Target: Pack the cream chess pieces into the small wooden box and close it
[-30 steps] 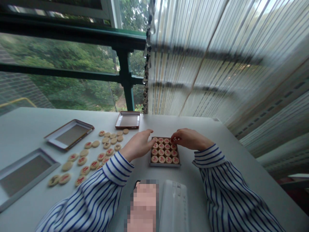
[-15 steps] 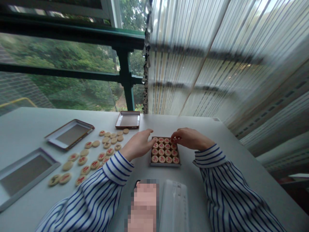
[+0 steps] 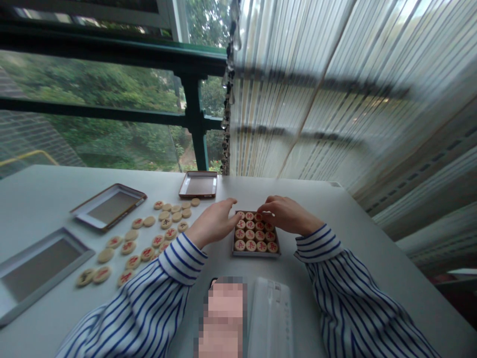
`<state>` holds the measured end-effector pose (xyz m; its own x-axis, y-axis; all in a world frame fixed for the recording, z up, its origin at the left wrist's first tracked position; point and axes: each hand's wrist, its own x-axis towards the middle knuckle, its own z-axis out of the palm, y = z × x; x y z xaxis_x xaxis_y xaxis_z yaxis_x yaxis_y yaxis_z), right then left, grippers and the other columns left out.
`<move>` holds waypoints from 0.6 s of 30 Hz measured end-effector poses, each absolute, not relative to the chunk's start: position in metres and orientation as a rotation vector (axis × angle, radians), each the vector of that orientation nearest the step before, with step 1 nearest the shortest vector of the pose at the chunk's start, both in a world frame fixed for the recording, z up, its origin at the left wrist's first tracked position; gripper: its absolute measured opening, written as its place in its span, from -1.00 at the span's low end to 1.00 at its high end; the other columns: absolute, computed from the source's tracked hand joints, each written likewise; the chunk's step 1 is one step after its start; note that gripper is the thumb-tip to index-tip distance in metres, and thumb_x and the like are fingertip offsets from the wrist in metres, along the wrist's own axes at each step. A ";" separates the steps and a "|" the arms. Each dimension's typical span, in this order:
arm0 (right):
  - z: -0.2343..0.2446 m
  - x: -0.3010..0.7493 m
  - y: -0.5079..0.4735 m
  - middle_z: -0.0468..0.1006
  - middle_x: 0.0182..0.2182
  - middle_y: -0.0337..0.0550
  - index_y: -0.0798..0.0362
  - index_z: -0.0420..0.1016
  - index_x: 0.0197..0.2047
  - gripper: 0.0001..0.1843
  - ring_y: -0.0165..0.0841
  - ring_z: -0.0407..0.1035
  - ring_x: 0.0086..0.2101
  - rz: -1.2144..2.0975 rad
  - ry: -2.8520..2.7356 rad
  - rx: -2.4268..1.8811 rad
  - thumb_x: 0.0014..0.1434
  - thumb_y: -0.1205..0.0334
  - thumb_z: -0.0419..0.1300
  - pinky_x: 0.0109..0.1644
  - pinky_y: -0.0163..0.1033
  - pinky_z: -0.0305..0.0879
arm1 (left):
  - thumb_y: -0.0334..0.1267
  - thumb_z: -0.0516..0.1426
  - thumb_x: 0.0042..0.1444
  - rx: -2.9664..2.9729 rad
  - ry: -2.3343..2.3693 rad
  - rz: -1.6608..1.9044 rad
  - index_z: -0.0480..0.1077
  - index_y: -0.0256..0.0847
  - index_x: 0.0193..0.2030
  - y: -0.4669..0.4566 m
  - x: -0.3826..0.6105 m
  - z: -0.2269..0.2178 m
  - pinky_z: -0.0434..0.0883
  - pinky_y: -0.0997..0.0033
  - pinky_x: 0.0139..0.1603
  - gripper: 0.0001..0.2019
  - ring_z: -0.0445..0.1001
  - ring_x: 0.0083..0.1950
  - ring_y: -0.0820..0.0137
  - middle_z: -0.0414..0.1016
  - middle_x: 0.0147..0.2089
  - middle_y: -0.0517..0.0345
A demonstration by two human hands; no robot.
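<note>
A small square box (image 3: 257, 254) in front of me holds rows of round wooden Chinese chess pieces (image 3: 251, 234), their red characters facing up. My left hand (image 3: 218, 221) is at its left side, fingers stretched out and thumb apart, with the thumb tip against the upper left corner. Over the far right part of the box, my right hand (image 3: 285, 214) curls its fingers, the tips closed on a Chinese chess piece (image 3: 258, 217) in the far row. That hand hides some of the right-hand pieces.
Loose chess pieces (image 3: 133, 262), some with red or dark characters and some blank side up, lie scattered to the left. Three shallow trays stand there: a large one (image 3: 80, 247), a brown-edged one (image 3: 137, 201) and a small one (image 3: 210, 195). A clear plastic case (image 3: 270, 318) and a blurred-out object (image 3: 223, 318) lie nearest me.
My right hand has shifted left along the far row, from the corner piece to the one beside it. My left hand keeps its place by the box.
</note>
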<state>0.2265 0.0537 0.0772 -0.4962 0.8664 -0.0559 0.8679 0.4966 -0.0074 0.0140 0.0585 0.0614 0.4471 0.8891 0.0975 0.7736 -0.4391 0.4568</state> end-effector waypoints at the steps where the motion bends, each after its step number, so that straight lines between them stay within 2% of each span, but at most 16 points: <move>1: 0.077 0.226 0.054 0.44 -0.24 -0.12 -0.13 0.45 -0.10 -0.72 -0.36 0.33 -0.27 -0.051 2.683 1.549 0.17 0.15 0.00 -0.25 -0.33 0.12 | -0.09 -0.04 0.09 2.356 1.413 0.465 0.22 -0.30 0.07 0.058 0.014 0.062 0.32 0.30 -0.05 -0.55 0.38 0.01 0.21 0.42 -0.02 -0.10; 18: 0.078 0.224 0.053 0.44 -0.24 -0.15 -0.13 0.47 -0.13 -0.74 -0.38 0.33 -0.30 -0.051 2.647 1.553 0.15 0.17 0.03 -0.30 -0.34 0.11 | -0.09 -0.04 0.09 2.362 1.409 0.474 0.22 -0.29 0.07 0.058 0.014 0.061 0.31 0.30 -0.05 -0.55 0.37 0.02 0.21 0.42 -0.01 -0.10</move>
